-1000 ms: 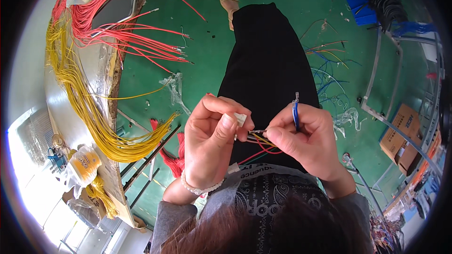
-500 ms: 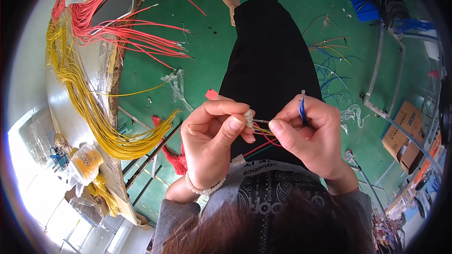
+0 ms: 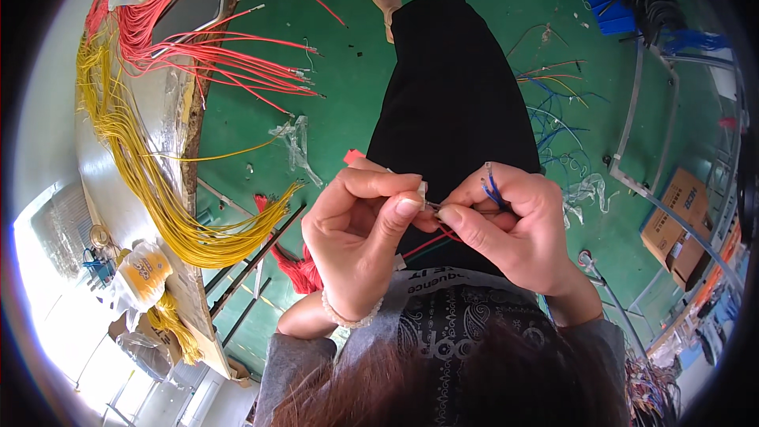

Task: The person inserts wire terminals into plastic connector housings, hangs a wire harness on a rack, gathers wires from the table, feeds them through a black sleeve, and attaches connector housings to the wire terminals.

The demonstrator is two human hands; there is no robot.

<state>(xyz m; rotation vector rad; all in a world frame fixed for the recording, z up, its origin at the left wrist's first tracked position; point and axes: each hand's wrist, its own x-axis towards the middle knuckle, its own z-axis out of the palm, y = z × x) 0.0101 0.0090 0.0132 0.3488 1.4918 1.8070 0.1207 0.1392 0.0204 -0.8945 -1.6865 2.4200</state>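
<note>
At the white connector (image 3: 422,188): thin wire (image 3: 433,206) held just right of it.
Left hand (image 3: 352,225) grasps connector between thumb and fingers (image 3: 383,183); right hand (image 3: 514,228) pinches wire; blue wires (image 3: 492,190) farther right of connector.

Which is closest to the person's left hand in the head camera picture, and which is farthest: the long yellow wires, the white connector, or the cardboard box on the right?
From the left hand:
1. White connector: pinched in its fingertips.
2. Yellow wires: off to the left, hanging over the table edge.
3. Cardboard box: far right, past the other hand.
</note>
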